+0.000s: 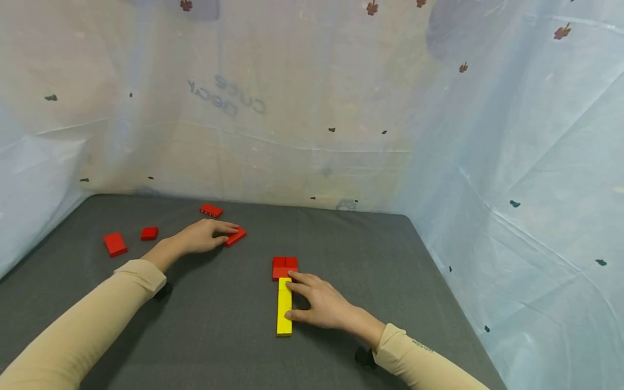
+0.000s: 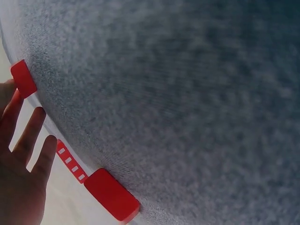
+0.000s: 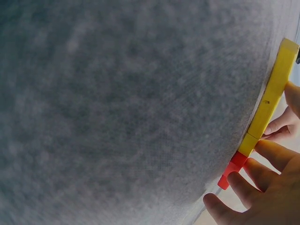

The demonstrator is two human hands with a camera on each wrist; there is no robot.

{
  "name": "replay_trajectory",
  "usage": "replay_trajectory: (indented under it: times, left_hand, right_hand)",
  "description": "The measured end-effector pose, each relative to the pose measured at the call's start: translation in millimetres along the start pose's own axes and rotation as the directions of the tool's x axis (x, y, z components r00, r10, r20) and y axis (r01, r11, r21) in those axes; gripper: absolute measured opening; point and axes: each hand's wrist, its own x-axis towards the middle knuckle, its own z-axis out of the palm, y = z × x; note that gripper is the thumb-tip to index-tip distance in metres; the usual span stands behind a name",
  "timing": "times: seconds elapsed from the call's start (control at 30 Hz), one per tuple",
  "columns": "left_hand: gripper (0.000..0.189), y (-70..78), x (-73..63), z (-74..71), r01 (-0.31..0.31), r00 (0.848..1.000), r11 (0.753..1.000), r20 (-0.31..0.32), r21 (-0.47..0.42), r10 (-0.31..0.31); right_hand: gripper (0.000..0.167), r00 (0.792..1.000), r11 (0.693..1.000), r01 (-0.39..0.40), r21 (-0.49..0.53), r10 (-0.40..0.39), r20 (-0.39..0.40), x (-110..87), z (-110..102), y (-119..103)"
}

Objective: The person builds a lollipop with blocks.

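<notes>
Two yellow blocks (image 1: 284, 309): end to end, touching your right hand (image 1: 319, 303), fingers spread.
Red cluster (image 1: 281, 267): against their far end, by your right fingertips.
Pinched red block (image 1: 236, 237): in your left hand (image 1: 202, 236).
Loose red blocks (image 1: 115, 245): two left of your left hand, one just beyond.

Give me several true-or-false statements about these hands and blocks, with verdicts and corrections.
1. The left hand touches a red block. True.
2. The yellow row stands on end. False: it lies flat on the table.
3. The right hand touches the yellow row. True.
4. Both sleeves are black. False: they are beige.
5. A red group sits at the yellow row's far end. True.
6. All red blocks touch one another. False: the leftmost block lies apart.
</notes>
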Motion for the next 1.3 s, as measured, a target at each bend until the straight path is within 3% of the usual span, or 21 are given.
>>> replay_trajectory:
  times: [0.4, 0.63, 0.87, 1.3]
  left_hand:
    - [0.032, 1.1, -0.9, 2.6, -0.051, 0.997, 0.998, -0.054, 0.048, 0.054]
    - [0.038, 3.6, -1.5, 3.6, 0.011, 0.998, 0.999, -0.065, 0.053, -0.008]
    - [0.033, 1.0, -2.7, 4.4, 0.005, 0.999, 0.999, -0.051, 0.049, -0.003]
    - [0.045, 11.4, -8.0, 8.6, 0.045, 0.989, 0.999, -0.137, -0.029, -0.049]
  right_hand:
    - [0.071, 1.0, 1.0, 0.001, -0.005, -0.001, 0.0, 0.1, -1.4, -0.7]
    - [0.071, 1.0, 1.0, 0.002, -0.01, -0.002, -0.002, 0.1, -0.7, -0.8]
    - [0.071, 1.0, 1.0, -0.002, -0.008, 0.002, -0.003, 0.0, -2.7, -1.9]
    - [0.071, 1.0, 1.0, -0.002, 0.0, 0.002, 0.005, -1.2, -1.4, -1.6]
